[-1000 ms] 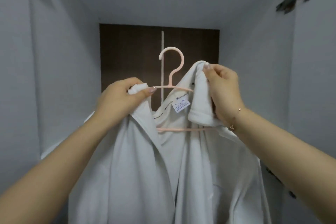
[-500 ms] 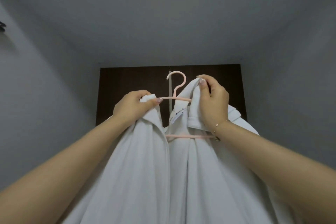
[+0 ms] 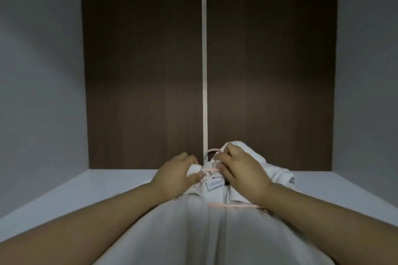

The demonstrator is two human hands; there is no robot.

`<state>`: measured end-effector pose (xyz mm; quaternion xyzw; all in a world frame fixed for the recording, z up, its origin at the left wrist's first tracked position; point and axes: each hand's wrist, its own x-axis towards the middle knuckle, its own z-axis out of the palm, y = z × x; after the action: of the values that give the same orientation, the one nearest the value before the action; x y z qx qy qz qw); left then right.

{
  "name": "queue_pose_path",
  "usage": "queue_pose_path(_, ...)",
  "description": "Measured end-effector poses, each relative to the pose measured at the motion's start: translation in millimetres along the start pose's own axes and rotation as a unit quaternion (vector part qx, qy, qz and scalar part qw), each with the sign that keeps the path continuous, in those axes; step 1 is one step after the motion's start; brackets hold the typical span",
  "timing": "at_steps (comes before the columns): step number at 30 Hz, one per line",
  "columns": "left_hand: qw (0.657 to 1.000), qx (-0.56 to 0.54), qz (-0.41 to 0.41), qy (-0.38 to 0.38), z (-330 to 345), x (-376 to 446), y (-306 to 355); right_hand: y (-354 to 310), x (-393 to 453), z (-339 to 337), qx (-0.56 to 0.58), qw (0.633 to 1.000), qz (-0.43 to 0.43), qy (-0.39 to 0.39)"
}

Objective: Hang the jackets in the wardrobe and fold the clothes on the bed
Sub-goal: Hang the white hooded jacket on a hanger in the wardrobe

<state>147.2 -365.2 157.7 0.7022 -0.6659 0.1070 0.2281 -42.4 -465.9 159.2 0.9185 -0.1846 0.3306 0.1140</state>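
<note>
Hands raised inside the wardrobe (image 3: pixel 247 71), our left hand (image 3: pixel 175 175) gripping the white jacket (image 3: pixel 193 232) collar, our right hand (image 3: pixel 241 171) clutching collar and pink hanger (image 3: pixel 212 170), hook mostly hidden, jacket hem cut off below.

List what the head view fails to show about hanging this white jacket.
- Wardrobe rail: none in the head view; above the top edge or absent, cannot tell.
- Pink plastic hanger hook: mostly hidden by the right hand.
- White jacket hem: cut off by the bottom edge.
- Collar label: blurred, unreadable.
</note>
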Motion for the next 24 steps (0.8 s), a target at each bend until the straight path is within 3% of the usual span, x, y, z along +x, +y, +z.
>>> queue_pose_path(3,0.996,0.088,-0.003,0.001,9.4,0.4,-2.5,6.2,2.5,8.5,-0.004,0.998,0.044,-0.044)
queue_pose_path(6,0.987,0.154,-0.030,-0.025,9.8,-0.9,-1.8,13.6,0.1,8.4,0.019,0.983,0.069,-0.170)
queue_pose_path(11,0.937,0.349,0.006,-0.024,-14.6,-18.8,23.6,-4.8,-16.4,-24.1,-0.065,0.962,0.045,-0.263)
queue_pose_path(15,0.922,0.382,0.038,0.055,-55.5,-56.9,57.1,-33.8,-42.7,-80.2,-0.196,0.953,-0.015,-0.232)
queue_pose_path(18,0.906,0.407,0.073,0.087,-84.0,-113.8,82.7,-71.0,-77.4,-136.2,-0.227,0.953,-0.049,-0.193)
queue_pose_path(24,0.948,0.289,0.063,0.114,-104.9,-258.6,124.2,-169.9,-183.6,-211.0,-0.180,0.977,-0.010,-0.117)
